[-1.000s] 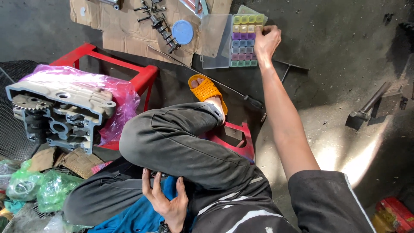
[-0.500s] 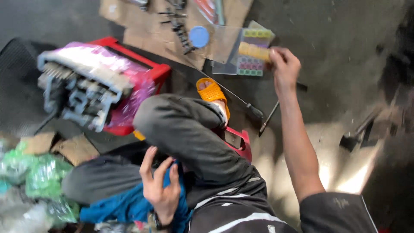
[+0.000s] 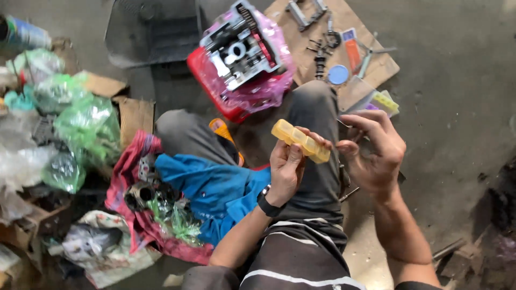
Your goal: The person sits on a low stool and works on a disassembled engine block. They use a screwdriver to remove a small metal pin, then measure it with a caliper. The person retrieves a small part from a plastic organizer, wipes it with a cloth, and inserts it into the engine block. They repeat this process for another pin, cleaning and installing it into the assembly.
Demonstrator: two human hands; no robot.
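My left hand (image 3: 286, 173) holds a yellow strip of small lidded compartments (image 3: 300, 140) above my knee. My right hand (image 3: 376, 153) is at the strip's right end, with thumb and fingers touching it. A dark watch sits on my left wrist. Beyond my knee lies the clear organiser box with coloured compartment strips (image 3: 376, 101), its lid open, on the edge of a cardboard sheet (image 3: 376, 64).
An engine cylinder head (image 3: 239, 51) in pink plastic rests on a red stool. The cardboard holds valves, springs, a blue lid (image 3: 338, 74) and tools. Green plastic bags (image 3: 80, 126), a blue cloth (image 3: 215, 188) and metal parts lie at left. Concrete floor at right.
My right hand left the organiser box on the floor and came back to my lap. My left hand rose from my thigh and now grips the yellow strip. The camera swung left.
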